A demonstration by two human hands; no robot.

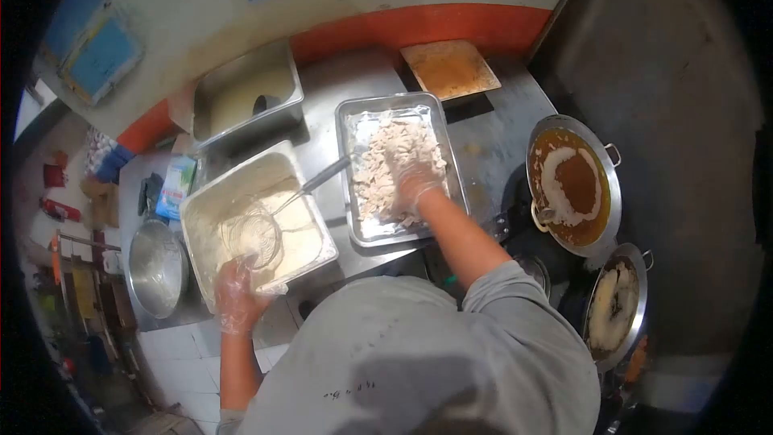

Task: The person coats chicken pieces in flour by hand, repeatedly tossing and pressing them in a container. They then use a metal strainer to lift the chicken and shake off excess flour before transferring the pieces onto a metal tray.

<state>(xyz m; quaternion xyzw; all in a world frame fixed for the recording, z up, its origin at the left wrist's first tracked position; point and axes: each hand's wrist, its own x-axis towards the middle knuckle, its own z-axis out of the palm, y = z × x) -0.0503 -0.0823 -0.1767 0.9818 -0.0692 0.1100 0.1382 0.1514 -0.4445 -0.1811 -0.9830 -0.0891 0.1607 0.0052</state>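
My left hand [239, 294], in a clear plastic glove, is at the near left corner of a square tub [310, 262], its fingers bent over the rim. Pale flour or batter fills the tub's bottom. A wire whisk [251, 238] lies in it, its handle leaning over the right rim towards a metal tray [394, 236]. In that tray, my gloved right hand [416, 184] reaches down onto a heap of pale coated pieces [378, 181], possibly meat. Its fingers look spread over the heap, with the tips partly hidden among the pieces.
Two wide pans of bubbling oil [576, 181] [616, 306] stand at the right. Behind the tub is a deep metal container [250, 101] with pale liquid. A tray of orange-brown powder [451, 68] sits near the wall. A metal bowl [157, 270] is at the left.
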